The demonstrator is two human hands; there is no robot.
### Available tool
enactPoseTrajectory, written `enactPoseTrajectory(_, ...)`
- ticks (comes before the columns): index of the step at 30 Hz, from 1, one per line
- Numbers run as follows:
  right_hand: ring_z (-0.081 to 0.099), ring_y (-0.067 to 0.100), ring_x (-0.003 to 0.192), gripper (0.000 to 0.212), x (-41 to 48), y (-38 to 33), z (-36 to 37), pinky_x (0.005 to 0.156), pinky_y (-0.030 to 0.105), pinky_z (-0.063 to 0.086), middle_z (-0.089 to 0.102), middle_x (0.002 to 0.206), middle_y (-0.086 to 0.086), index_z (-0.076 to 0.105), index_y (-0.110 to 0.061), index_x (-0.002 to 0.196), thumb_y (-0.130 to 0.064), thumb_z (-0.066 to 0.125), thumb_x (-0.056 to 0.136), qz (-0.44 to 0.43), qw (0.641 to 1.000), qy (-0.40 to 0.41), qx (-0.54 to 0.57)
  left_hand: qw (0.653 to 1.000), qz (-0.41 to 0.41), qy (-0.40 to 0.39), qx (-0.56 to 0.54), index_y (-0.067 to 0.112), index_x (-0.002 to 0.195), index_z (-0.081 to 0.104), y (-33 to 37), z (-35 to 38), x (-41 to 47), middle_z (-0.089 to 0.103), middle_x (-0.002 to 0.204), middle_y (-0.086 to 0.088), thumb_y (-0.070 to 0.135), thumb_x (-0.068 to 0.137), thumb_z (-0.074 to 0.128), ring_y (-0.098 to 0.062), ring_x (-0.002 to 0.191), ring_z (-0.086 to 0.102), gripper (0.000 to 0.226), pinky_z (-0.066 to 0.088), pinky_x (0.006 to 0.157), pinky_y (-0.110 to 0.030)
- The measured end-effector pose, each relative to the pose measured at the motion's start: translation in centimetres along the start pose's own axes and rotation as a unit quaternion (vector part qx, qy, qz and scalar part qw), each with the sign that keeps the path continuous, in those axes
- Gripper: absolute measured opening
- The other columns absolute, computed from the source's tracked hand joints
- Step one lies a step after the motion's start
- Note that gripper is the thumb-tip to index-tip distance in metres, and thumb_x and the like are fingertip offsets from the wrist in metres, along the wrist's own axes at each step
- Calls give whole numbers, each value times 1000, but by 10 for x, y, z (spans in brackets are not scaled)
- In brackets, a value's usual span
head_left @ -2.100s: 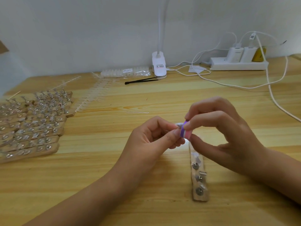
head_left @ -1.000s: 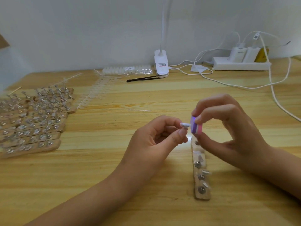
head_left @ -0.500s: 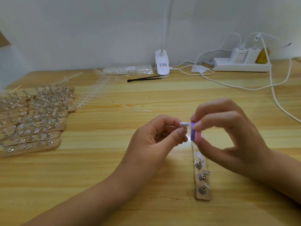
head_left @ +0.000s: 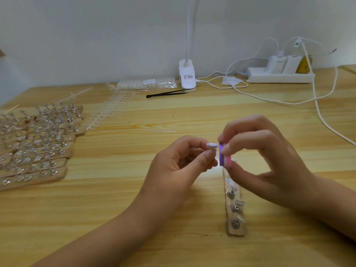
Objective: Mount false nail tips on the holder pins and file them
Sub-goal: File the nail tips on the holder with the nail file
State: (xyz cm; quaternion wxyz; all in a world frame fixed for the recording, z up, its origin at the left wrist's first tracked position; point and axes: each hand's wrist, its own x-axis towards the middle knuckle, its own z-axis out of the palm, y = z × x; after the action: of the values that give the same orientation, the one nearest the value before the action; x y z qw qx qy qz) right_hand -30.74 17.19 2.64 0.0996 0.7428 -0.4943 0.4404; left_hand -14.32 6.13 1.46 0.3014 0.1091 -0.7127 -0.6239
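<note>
now, left hand (head_left: 176, 166) pinch on nail tip (head_left: 212, 145), right hand (head_left: 269, 164) pinch on file block (head_left: 225, 159)

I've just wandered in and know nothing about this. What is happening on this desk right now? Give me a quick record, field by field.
Left hand: pinches a false nail tip between thumb and forefinger
Right hand: pinches a purple-and-pink file block, purple face toward the tip
Contact: tip and block very close; touching cannot be told
Holder strip: wooden, metal pins along it, lies on the table under the hands
Left side: rows of filled strips
Back: clip lamp, black tweezers, power strip
</note>
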Motion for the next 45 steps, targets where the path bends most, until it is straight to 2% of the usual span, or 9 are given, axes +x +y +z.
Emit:
enactPoseTrajectory(4, 58, 19, 103, 23, 0, 2, -1, 87, 35, 47, 57, 107, 4, 50, -18, 107, -10, 63, 90, 26, 1000, -2, 3, 1000, -5, -3, -3, 31, 92, 72, 1, 1, -1, 74, 81, 6, 34, 84, 67, -3, 78, 69, 10, 51, 72, -13)
enactPoseTrajectory(7, 59, 19, 102, 24, -1, 0, 0, 87, 31, 45, 57, 106, 2, 51, -18, 109, -11, 64, 90, 0, 1000, -4, -12, 1000, -8, 2, -10, 28, 92, 71, 2, 0, -1, 74, 80, 7, 30, 84, 66, -1, 75, 68, 9, 51, 71, -13)
enactPoseTrajectory(14, 58, 18, 104, 22, 0, 0, 0, 88, 31, 45, 57, 107, 3, 51, -17, 108, -11, 62, 91, 13, 1000, -4, 1, 1000, -9, 9, -14, 30, 89, 72, 4, 1, -1, 73, 77, 6, 37, 80, 68, -3, 75, 69, 12, 51, 70, -12)
enactPoseTrajectory(18, 60, 22, 104, 23, 1, 0, 0, 88, 35, 50, 57, 108, 5, 51, -17, 108, -9, 61, 90, 41, 998, 1, 44, 1000, -18, 7, -13, 30, 89, 72, 4, 1, -2, 73, 78, 5, 35, 82, 68, -3, 76, 69, 9, 50, 71, -12)
enactPoseTrajectory(22, 59, 20, 102, 21, 1, -4, 1, 86, 33, 47, 56, 106, 3, 51, -18, 109, -10, 61, 92, 6, 999, 11, 45, 1000, -22, 1, -11, 30, 88, 71, 4, 1, -2, 72, 77, 7, 31, 84, 67, -2, 74, 68, 6, 50, 71, -13)
enactPoseTrajectory(26, 60, 20, 103, 21, 2, 1, 0, 86, 37, 50, 59, 107, 6, 52, -12, 108, -8, 62, 90, 39, 999, 2, 35, 999, -32, 5, -10, 27, 89, 71, 4, 2, -2, 73, 78, 4, 32, 82, 66, -4, 76, 69, 10, 50, 71, -13)
enactPoseTrajectory(30, 59, 17, 104, 24, 0, -1, 1, 87, 33, 47, 59, 107, 1, 52, -17, 112, -10, 63, 91, -2, 1000, 9, 13, 999, -31, 6, -19, 20, 91, 71, 5, 2, -1, 72, 76, 4, 26, 83, 66, -2, 72, 67, 11, 50, 70, -12)
enactPoseTrajectory(40, 62, 23, 108, 23, -1, 4, 2, 89, 36, 52, 59, 111, 6, 52, -17, 110, -6, 61, 92, 33, 997, 17, 70, 999, -46, 5, -26, 26, 90, 72, 4, 3, -3, 73, 78, 3, 32, 86, 68, -5, 76, 68, 9, 50, 71, -13)
enactPoseTrajectory(45, 62, 26, 108, 30, -1, 0, 4, 88, 37, 50, 58, 113, 4, 49, -25, 116, -9, 61, 93, 31, 995, 24, 96, 998, -48, 13, -50, 16, 91, 69, 3, 3, -2, 75, 78, -2, 30, 82, 65, -8, 76, 71, 17, 52, 70, -16)
